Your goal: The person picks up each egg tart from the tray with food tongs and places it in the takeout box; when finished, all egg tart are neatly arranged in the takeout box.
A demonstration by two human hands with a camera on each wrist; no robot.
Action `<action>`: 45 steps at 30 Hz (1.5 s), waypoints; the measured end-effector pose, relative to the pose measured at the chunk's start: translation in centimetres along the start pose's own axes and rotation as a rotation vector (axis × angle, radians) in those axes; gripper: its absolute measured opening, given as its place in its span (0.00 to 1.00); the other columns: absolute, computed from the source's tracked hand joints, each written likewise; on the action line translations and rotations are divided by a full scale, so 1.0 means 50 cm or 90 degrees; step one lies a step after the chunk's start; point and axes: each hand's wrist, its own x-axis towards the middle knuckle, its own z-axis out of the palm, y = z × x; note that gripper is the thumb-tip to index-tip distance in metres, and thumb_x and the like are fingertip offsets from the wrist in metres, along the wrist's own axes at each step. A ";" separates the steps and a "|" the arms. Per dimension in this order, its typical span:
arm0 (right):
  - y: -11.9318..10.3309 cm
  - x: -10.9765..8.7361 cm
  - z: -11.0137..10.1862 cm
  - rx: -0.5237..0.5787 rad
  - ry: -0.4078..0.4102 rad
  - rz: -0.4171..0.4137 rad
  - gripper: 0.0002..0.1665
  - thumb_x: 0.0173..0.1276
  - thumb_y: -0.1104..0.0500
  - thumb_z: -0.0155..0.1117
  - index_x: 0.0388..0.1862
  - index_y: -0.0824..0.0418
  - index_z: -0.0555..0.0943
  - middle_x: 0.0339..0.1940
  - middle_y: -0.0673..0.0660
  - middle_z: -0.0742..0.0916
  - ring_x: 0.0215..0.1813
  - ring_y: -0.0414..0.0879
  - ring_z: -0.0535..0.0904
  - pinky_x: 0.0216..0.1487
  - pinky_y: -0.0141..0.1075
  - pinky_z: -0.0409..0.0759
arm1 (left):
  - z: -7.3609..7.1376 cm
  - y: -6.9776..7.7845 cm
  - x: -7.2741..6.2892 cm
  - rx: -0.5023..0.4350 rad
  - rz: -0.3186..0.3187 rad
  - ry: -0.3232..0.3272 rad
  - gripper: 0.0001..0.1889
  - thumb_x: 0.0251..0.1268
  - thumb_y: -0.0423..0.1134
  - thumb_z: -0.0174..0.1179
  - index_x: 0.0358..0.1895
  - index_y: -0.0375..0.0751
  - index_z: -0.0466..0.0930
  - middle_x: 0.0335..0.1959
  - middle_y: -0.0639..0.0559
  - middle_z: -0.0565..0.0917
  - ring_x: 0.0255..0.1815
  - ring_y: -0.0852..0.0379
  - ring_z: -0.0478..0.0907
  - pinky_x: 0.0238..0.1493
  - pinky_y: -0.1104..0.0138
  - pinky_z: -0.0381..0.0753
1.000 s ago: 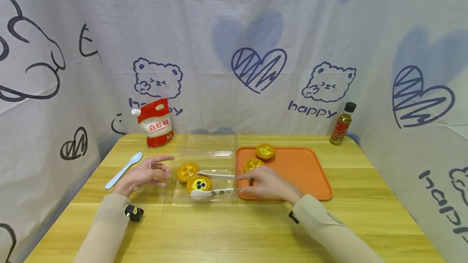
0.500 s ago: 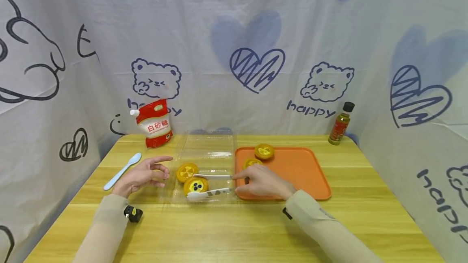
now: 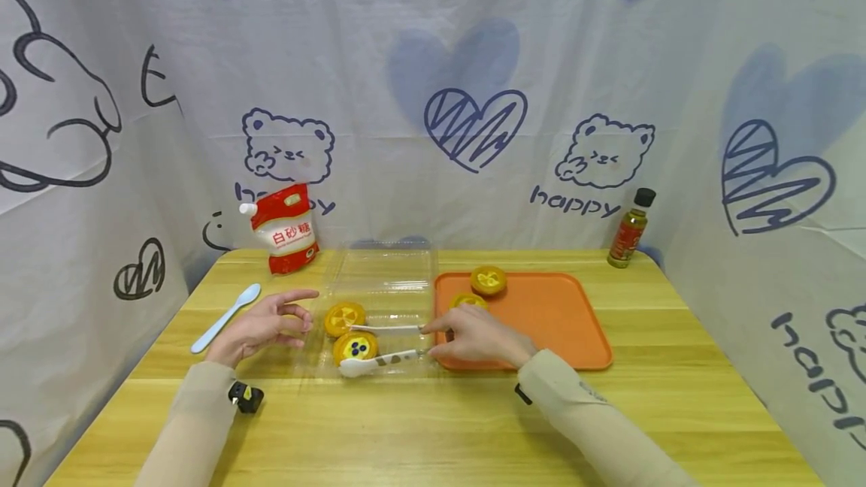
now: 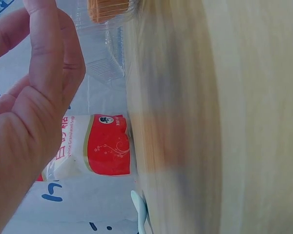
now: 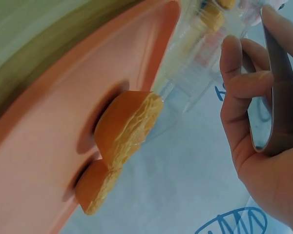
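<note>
My right hand (image 3: 480, 333) holds metal tongs (image 5: 285, 92) with pale, spoon-like ends, pointing left over the clear plastic box (image 3: 399, 246). The tongs' arms are spread, with a blueberry-topped tart (image 3: 356, 348) between their ends; whether both ends touch it I cannot tell. Right behind it in the box sits a fruit-topped tart (image 3: 343, 319). My left hand (image 3: 267, 325) hovers at the box's left side, fingers loosely bent and holding nothing. Two more tarts stand on the orange tray (image 3: 541, 322): one at the back (image 3: 489, 281), the other (image 3: 468, 300) partly hidden by my right hand.
A red and white sugar pouch (image 3: 292, 230) stands at the back left, a light blue spoon (image 3: 226, 318) lying in front of it. An oil bottle (image 3: 628, 230) with a black cap stands at the back right. The box's lid is folded back toward the curtain (image 3: 379, 171).
My right hand and the tongs have shifted left. The blueberry-topped tart has moved slightly left and nearer to me along with the tongs' ends. My left hand has stayed in place.
</note>
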 end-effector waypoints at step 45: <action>0.021 0.008 -0.031 0.057 -0.047 0.015 0.25 0.64 0.47 0.70 0.60 0.50 0.82 0.15 0.45 0.74 0.19 0.36 0.63 0.24 0.28 0.63 | -0.001 0.002 -0.001 0.012 0.002 -0.004 0.38 0.65 0.27 0.58 0.77 0.36 0.51 0.41 0.47 0.77 0.41 0.52 0.79 0.44 0.57 0.87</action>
